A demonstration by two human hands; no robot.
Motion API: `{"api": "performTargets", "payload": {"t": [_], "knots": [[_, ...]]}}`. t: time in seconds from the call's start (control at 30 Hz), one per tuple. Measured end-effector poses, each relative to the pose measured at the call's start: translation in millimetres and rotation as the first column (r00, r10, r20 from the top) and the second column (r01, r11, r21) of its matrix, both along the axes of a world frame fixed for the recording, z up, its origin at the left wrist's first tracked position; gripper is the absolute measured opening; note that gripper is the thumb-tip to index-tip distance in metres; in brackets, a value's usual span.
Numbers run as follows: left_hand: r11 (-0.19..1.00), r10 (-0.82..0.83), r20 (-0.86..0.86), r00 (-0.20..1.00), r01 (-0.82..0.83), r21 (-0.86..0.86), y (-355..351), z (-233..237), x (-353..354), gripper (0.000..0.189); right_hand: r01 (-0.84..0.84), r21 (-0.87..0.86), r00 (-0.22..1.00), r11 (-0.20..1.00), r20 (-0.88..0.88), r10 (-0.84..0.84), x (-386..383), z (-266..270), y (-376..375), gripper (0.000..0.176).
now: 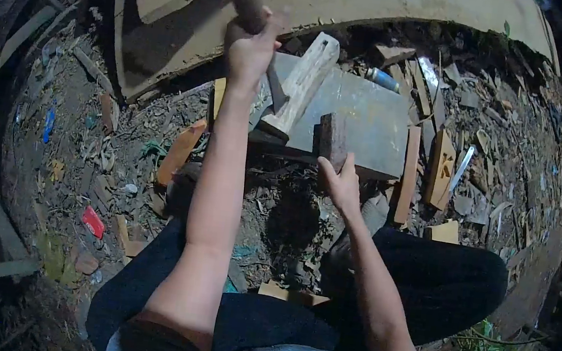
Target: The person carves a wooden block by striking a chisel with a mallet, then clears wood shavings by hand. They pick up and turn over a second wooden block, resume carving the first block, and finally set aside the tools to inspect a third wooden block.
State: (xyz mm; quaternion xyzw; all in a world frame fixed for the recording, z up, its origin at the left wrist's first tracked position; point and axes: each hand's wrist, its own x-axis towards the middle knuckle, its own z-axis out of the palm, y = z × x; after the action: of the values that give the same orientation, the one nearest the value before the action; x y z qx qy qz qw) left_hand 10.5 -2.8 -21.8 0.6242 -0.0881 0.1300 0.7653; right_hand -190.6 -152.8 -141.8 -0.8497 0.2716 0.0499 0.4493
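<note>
Grey surface (372,120) lies just ahead of the right hand (343,184), with the left hand (250,56) raised over its far left end. Left: fingers wrapped round a tool (248,9), thick rounded butt poking out above the fist, narrow shaft coming out below toward the wood (311,74). Tool's a bit blurred; can't tell if its lower end touches. Wood is pale, weathered, long, lying on the surface at a slant, between the hands and nearer the left. Right: thumb one side, fingers the other, pinching the near end of a dark brown block (332,138) at the surface's front edge. Can't tell if block and surface touch.

Around: blue can (382,80) past the right hand, far side. Orange slab (408,176) right of the right hand, K-marked slab (440,170) beyond it. Red packet (93,221) on the littered ground (121,163), well left of both.
</note>
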Motion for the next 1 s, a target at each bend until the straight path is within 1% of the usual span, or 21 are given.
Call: {"api": "performTargets", "payload": {"t": [0.03, 0.07, 0.1, 0.13, 0.2, 0.23, 0.3, 0.33, 0.4, 0.43, 0.47, 0.53, 0.57, 0.6, 0.67, 0.7, 0.77, 0.87, 0.9, 0.93, 1.0], "knots": [[1.0, -0.01, 0.0, 1.0, 0.01, 0.005, -1.3, -4.2, 0.6, 0.023, -0.001, -0.019, 1.0, 1.0, -0.003, 0.001, -0.5, 2.3, 1.9, 0.067], [0.974, 0.202, 0.045, 0.978, -0.196, -0.116, -0.3, -10.4, 0.4, 0.026, 0.011, -0.016, 1.0, 1.0, -0.003, -0.011, 0.2, 1.6, 2.8, 0.067], [0.891, 0.407, 0.059, 0.911, -0.382, -0.243, 1.1, -15.3, -0.9, 0.029, 0.003, -0.033, 1.0, 0.999, -0.003, -0.003, 0.4, 0.8, 2.8, 0.067], [0.826, 0.487, -0.045, 0.872, -0.477, -0.3, 5.2, -7.8, -10.5, 0.034, -0.005, -0.05, 1.0, 0.999, -0.006, 0.004, -0.4, -0.4, 0.9, 0.067], [0.739, 0.487, -0.081, 0.87, -0.46, -0.493, 18.7, -2.8, -8.8, 0.035, -0.008, -0.053, 1.0, 0.999, 0.003, 0.008, -3.0, -7.8, -0.9, 0.067], [0.744, 0.486, -0.081, 0.87, -0.46, -0.485, 25.7, -1.3, -5.3, 0.035, -0.004, -0.095, 1.0, 0.995, 0.018, 0.006, -3.3, -7.6, 1.2, 0.067], [0.806, 0.309, -0.035, 0.95, -0.282, -0.52, 36.9, 4.7, 2.1, 0.043, -0.01, -0.132, 0.999, 0.991, 0.035, 0.015, -1.3, -3.8, 5.4, 0.067], [0.806, 0.315, -0.036, 0.948, -0.287, -0.518, 39.7, 7.4, 2.6, 0.043, -0.013, -0.107, 1.0, 0.994, 0.019, 0.015, -0.9, -0.3, 5.5, 0.067], [0.892, 0.075, -0.036, 0.996, -0.084, -0.445, 40.4, 10.2, 3.0, 0.053, -0.02, -0.09, 1.0, 0.996, 0.002, 0.021, -0.1, -1.1, 5.6, 0.066], [0.837, -0.001, -0.015, 1.0, -0.007, -0.547, 33.9, 9.3, 6.8, 0.055, -0.007, -0.137, 1.0, 0.991, 0.023, 0.01, -0.7, -6.0, 5.8, 0.065], [0.834, 0.003, -0.018, 1.0, -0.012, -0.552, 28.9, 7.1, 6.1, 0.055, 0.007, -0.184, 0.999, 0.983, 0.045, 0.001, -1.6, -9.4, 5.5, 0.064], [0.844, -0.188, 0.163, 0.968, 0.245, -0.477, 17.8, 8.2, 1.3, 0.058, -0.034, -0.207, 0.999, 0.978, 0.0, 0.035, -1.7, 1.8, 6.3, 0.064], [0.871, -0.239, 0.226, 0.944, 0.312, -0.38, 12.1, 9.0, 2.1, 0.06, -0.071, -0.225, 0.997, 0.972, -0.039, 0.064, -0.2, 6.1, 6.7, 0.064], [0.908, -0.255, 0.181, 0.95, 0.3, -0.293, 5.8, 17.4, -6.3, 0.063, -0.075, -0.227, 0.997, 0.971, -0.037, 0.069, 0.3, 5.8, 6.7, 0.064], [0.897, -0.376, 0.191, 0.907, 0.408, -0.168, 1.9, 11.1, -1.4, 0.065, -0.101, -0.259, 0.995, 0.96, -0.034, 0.096, -1.1, 3.0, 6.7, 0.065], [0.897, -0.379, 0.191, 0.906, 0.41, -0.168, -1.1, 8.9, 0.1, 0.065, -0.099, -0.258, 0.995, 0.961, -0.034, 0.093, -1.3, 1.8, 6.5, 0.065], [0.896, -0.443, 0.16, 0.882, 0.44, 0.055, -6.8, 3.9, 2.5, 0.076, -0.108, -0.261, 0.994, 0.959, -0.035, 0.102, -1.6, -0.2, 5.5, 0.067], [0.857, -0.515, 0.128, 0.847, 0.51, 0.071, -12.0, 5.7, 1.3, 0.075, -0.102, -0.261, 0.995, 0.96, -0.036, 0.096, -2.0, -2.1, 5.7, 0.069], [0.875, -0.482, 0.088, 0.872, 0.474, 0.097, -15.5, 6.4, 0.0, 0.081, -0.101, -0.26, 0.995, 0.96, -0.038, 0.095, -2.2, -1.8, 5.9, 0.069], [0.875, -0.481, 0.086, 0.872, 0.474, 0.097, -17.2, 7.0, 1.1, 0.081, -0.104, -0.269, 0.994, 0.957, -0.041, 0.097, -2.2, -0.9, 6.5, 0.07], [0.824, -0.56, 0.151, 0.815, 0.528, 0.209, -19.9, 8.2, 5.3, 0.088, -0.112, -0.279, 0.994, 0.954, -0.046, 0.103, -2.8, -1.8, 7.7, 0.071]]}}
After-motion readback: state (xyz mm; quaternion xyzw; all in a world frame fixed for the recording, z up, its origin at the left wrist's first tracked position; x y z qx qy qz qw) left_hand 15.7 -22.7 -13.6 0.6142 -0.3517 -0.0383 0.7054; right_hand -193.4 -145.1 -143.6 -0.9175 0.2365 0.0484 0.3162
